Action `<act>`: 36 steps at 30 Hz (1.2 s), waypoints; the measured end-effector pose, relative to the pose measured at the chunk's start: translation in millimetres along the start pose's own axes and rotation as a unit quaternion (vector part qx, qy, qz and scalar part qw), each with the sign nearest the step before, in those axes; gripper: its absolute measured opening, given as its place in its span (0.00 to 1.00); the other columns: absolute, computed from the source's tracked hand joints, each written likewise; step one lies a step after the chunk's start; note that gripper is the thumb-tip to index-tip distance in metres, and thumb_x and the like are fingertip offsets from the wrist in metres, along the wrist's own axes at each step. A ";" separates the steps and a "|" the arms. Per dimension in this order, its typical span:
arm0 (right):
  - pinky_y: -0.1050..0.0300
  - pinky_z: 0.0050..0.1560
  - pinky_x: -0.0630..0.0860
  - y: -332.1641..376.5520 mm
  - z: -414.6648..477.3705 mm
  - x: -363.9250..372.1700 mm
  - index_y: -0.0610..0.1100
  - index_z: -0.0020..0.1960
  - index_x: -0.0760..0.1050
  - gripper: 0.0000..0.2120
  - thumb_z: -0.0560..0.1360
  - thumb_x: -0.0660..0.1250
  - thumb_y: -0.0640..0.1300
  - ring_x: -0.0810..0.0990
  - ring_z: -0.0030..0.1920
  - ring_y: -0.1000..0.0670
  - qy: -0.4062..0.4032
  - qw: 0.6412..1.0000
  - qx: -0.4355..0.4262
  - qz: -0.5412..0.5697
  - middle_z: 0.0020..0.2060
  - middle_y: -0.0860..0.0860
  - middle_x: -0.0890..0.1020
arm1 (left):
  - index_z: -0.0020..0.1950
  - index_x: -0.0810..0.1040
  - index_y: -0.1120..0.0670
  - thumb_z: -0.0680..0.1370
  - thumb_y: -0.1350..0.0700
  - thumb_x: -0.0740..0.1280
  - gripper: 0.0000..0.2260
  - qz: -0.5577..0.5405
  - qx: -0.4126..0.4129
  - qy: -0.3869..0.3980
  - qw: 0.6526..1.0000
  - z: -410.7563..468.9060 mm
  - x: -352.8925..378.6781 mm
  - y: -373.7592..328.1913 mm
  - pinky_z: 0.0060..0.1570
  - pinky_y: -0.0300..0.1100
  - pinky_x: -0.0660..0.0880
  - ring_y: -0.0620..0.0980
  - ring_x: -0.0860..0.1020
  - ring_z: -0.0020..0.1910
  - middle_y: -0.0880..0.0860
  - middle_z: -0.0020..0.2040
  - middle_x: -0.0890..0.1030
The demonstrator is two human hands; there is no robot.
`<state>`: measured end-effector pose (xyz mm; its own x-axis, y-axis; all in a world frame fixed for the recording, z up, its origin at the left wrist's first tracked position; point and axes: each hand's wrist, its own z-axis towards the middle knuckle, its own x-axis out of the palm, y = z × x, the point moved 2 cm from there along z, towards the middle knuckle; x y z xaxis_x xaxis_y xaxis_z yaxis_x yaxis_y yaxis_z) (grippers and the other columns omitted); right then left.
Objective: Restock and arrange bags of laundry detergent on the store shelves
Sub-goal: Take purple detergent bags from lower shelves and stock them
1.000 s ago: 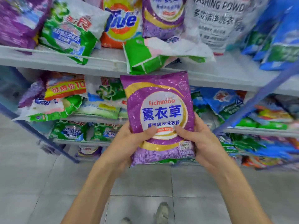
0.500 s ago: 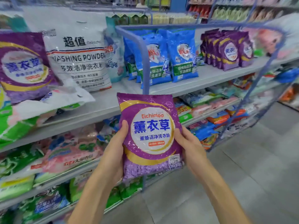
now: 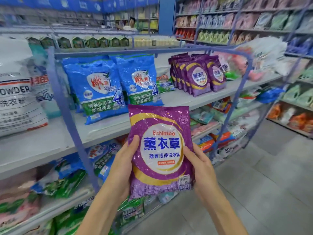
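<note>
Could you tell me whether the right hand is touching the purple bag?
Touching: head view shows the right hand gripping the purple bag at its edge.

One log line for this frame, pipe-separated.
left hand: holds purple bag, left edge | right hand: holds right edge | matching purple bags: upright on shelf | step: bag not yet shelved

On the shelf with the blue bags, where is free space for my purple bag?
For the held bag, bare shelf lies between the blue bags and the row of purple bags, toward the front edge. Another bare patch lies between the white sack and the blue bags. Below, mixed bags lie crowded.
</note>
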<state>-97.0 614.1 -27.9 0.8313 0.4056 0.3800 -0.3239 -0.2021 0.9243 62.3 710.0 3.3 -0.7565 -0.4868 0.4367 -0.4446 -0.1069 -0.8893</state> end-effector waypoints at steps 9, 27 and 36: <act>0.52 0.48 0.85 27.2 119.2 -62.7 0.45 0.62 0.81 0.15 0.77 0.68 0.46 0.88 0.50 0.46 -0.039 0.999 -0.021 0.022 0.52 0.46 0.88 | 0.63 0.82 0.51 0.77 0.46 0.66 0.17 0.001 0.003 0.004 1.000 116.9 71.6 18.8 0.59 0.55 0.78 0.58 0.85 0.54 0.57 0.56 0.86; 0.52 0.48 0.85 121.2 360.3 -203.8 0.49 0.48 0.86 0.07 0.78 0.69 0.44 0.88 0.48 0.48 -0.045 0.997 -0.059 0.019 0.49 0.46 0.88 | 0.59 0.83 0.53 0.80 0.46 0.67 0.15 -0.009 0.030 -0.028 0.999 348.3 248.3 53.2 0.43 0.46 0.83 0.54 0.87 0.48 0.55 0.51 0.88; 0.41 0.65 0.77 155.9 489.4 -253.1 0.46 0.64 0.81 0.22 0.73 0.75 0.51 0.84 0.60 0.44 0.065 0.997 -0.037 -0.019 0.57 0.45 0.86 | 0.58 0.83 0.54 0.81 0.45 0.64 0.16 -0.034 0.106 -0.122 0.986 424.8 320.9 62.9 0.45 0.48 0.84 0.54 0.86 0.50 0.55 0.52 0.87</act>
<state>-136.9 43.6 2.1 0.7801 0.5243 0.3415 -0.3292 -0.1202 0.9366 -4.7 178.8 29.9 -0.5779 -0.6642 0.4742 -0.3616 -0.3125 -0.8784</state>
